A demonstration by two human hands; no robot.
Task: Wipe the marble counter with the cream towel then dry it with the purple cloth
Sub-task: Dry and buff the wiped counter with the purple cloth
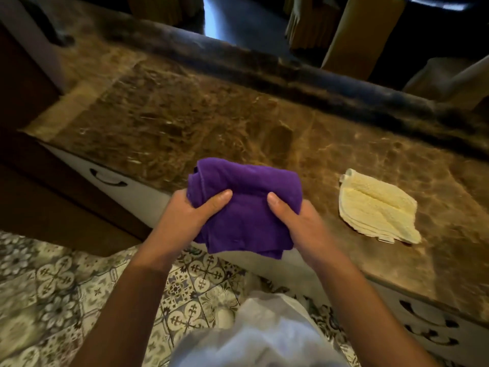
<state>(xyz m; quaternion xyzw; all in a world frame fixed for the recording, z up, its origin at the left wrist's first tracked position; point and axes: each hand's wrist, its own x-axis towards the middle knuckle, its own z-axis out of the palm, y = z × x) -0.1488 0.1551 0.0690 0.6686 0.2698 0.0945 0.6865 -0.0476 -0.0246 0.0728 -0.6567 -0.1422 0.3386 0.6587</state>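
A folded purple cloth hangs over the near edge of the brown marble counter, held in both hands. My left hand grips its left side, thumb on top. My right hand grips its right side, thumb also on top. The cream towel lies folded flat on the counter to the right of my hands, untouched.
A raised dark marble ledge runs along the counter's far side. White drawers with curved handles sit below the counter's near edge. Patterned floor tiles lie under me. Dark wooden furniture stands at the left.
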